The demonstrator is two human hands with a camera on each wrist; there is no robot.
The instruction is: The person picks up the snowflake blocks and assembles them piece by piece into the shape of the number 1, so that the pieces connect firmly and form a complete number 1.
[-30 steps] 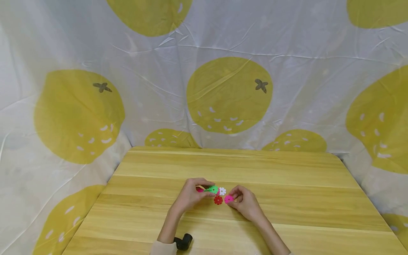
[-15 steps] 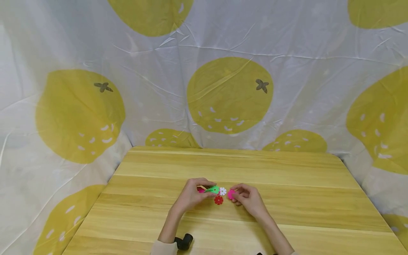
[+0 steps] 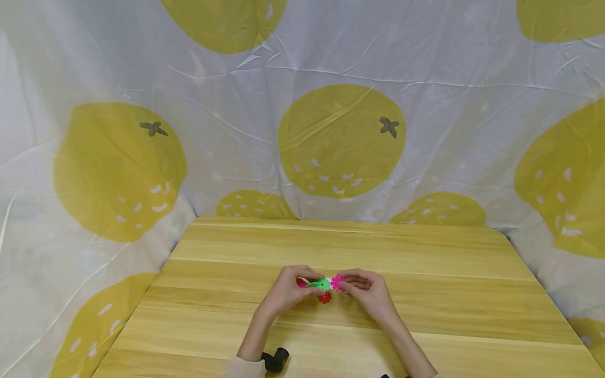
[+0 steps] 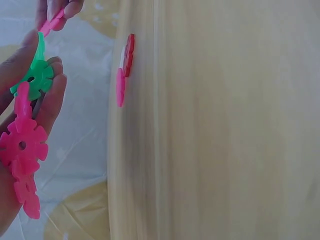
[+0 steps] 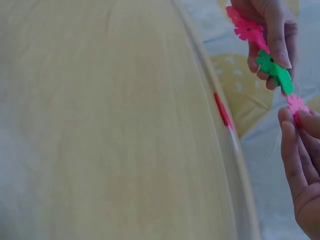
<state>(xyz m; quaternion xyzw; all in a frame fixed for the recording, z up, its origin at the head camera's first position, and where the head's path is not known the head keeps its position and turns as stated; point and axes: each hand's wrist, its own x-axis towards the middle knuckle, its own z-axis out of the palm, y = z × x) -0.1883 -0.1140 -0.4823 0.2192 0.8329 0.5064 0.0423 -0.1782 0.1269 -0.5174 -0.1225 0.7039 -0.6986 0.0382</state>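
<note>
My left hand (image 3: pixel 286 292) grips a chain of toothed plastic snowflake discs between thumb and fingers. The chain joins a green disc (image 4: pixel 44 75) to pink discs (image 4: pixel 31 145), slotted at angles to each other. A single pink disc (image 5: pixel 296 104) is pinched by my right hand (image 3: pixel 371 294). Its edge is right by the green end of the chain; whether they touch I cannot tell. Below the hands a red disc (image 3: pixel 324 298) lies on the table, with a white disc (image 3: pixel 330 284) partly hidden behind the held ones. The left wrist view shows another pink disc (image 4: pixel 120 87) beside the red.
The wooden table (image 3: pixel 425 252) stretches out around the hands, with its far edge against a lemon-print cloth (image 3: pixel 340 142). A black device (image 3: pixel 276 360) sits beside the left wrist, near the sleeve.
My right hand has turned its pink disc and brought it left and up to the green disc. The left hand has shifted only slightly to the right, keeping its chain.
</note>
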